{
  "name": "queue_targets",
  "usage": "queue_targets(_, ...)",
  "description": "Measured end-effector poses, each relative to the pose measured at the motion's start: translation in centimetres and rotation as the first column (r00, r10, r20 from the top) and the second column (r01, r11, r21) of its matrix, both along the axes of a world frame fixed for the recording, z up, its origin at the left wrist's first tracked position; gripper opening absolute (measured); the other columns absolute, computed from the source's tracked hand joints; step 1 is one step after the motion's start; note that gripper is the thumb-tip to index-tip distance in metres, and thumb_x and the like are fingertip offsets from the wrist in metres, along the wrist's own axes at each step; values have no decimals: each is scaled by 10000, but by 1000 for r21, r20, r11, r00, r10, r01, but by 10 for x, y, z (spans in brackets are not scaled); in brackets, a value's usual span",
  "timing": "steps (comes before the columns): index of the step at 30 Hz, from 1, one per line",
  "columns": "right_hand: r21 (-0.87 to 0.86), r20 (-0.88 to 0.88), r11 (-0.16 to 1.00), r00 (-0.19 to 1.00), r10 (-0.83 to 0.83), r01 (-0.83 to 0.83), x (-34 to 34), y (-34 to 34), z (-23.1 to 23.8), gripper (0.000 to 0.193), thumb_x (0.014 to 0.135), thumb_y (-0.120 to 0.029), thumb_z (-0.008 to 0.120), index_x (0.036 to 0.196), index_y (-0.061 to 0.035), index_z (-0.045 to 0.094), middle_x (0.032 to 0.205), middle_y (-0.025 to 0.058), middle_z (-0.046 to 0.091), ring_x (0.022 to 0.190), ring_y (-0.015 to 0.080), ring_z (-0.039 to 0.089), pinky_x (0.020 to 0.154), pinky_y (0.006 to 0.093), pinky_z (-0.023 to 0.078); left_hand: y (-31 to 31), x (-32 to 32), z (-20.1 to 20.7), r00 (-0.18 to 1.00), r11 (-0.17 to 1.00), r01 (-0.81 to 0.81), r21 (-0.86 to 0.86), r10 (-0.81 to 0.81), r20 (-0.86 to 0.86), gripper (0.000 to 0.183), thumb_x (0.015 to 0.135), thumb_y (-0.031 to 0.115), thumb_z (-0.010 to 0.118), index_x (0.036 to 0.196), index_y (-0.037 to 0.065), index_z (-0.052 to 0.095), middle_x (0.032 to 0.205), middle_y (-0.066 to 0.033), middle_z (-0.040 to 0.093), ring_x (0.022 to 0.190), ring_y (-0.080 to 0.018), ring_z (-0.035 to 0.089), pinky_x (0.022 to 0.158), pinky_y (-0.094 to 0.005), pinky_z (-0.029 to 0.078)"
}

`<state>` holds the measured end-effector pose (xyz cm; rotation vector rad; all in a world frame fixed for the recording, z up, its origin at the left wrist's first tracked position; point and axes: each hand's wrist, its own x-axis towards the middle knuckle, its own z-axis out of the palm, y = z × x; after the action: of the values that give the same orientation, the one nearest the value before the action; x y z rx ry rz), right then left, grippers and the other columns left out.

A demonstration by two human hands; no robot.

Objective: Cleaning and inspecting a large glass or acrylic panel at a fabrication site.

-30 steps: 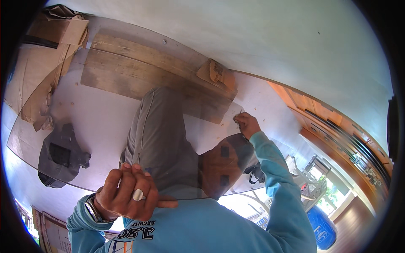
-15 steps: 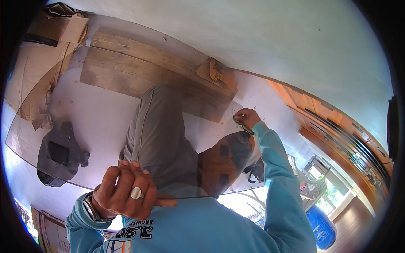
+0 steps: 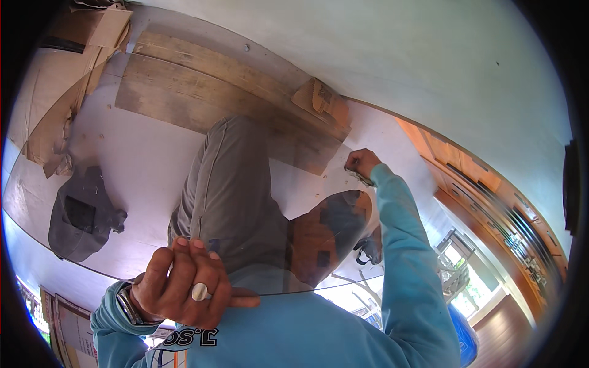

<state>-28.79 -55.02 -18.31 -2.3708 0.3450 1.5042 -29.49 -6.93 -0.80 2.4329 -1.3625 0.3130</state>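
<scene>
A large tinted glass pane [image 3: 150, 162] with a curved edge lies across in front of me, above my legs. My left hand [image 3: 187, 285], with a ring and a wristband, is closed round its near edge, the thumb pointing right along it. Over the right part of the pane my stretched-out right hand [image 3: 363, 161] pinches a small crumpled greenish cloth [image 3: 358, 178], whose exact kind is hard to make out. My grey trouser leg [image 3: 233, 178] and bent right knee [image 3: 343, 211] show through the glass.
Wooden boards [image 3: 215, 89] lie beyond my knees, with a piece of cardboard [image 3: 322, 101] on their right end. Torn cardboard [image 3: 43, 92] stands at the far left. A dark grey cloth item [image 3: 83, 211] lies left; wooden cabinets [image 3: 491, 196] and a blue container [image 3: 461, 334] are right.
My right hand with the cloth has shifted slightly farther away and to the right. My left hand keeps its hold on the pane's edge. The view has tilted a little.
</scene>
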Motion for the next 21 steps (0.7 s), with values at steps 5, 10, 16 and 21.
queue_targets(5, 75, 74, 987, 986, -150, 145, -12, -19, -18, 33, 751, -78, 694, 779, -60, 693, 755, 79, 684, 724, 155, 632, 716, 305, 507, -4, 3, 2, 999, 1000, -17, -21, 16, -32, 799, 878, 675, 406, 667, -65, 620, 638, -228, 631, 608, -324, 661, 510, -377, 510)
queue_targets(10, 40, 15, 997, 998, 61, -61, 7, -10, -20, 25, 747, -71, 691, 767, -56, 688, 751, 85, 686, 720, 181, 641, 715, 319, 509, -5, 1, 2, 997, 998, -56, 8, 57, -55, 805, 875, 685, 401, 676, -61, 630, 634, -214, 635, 622, -323, 668, 530, -385, 522)
queue_targets(16, -30, 0, 996, 996, 88, -88, 10, -5, -23, 34, 745, -89, 693, 753, -56, 688, 761, 90, 687, 734, 189, 648, 725, 317, 510, -8, 10, 5, 998, 998, -53, -29, 52, -18, 686, 941, 549, 399, 598, -24, 558, 560, -149, 585, 531, -239, 610, 520, -330, 480)
queue_targets(21, 24, -43, 992, 991, 128, -127, 9, -13, -14, 28, 738, -76, 689, 750, -51, 686, 756, 88, 687, 734, 187, 649, 719, 312, 510, -9, 10, 5, 998, 998, -53, -37, 53, -24, 678, 941, 546, 404, 595, -15, 563, 559, -147, 586, 546, -240, 621, 539, -338, 489)
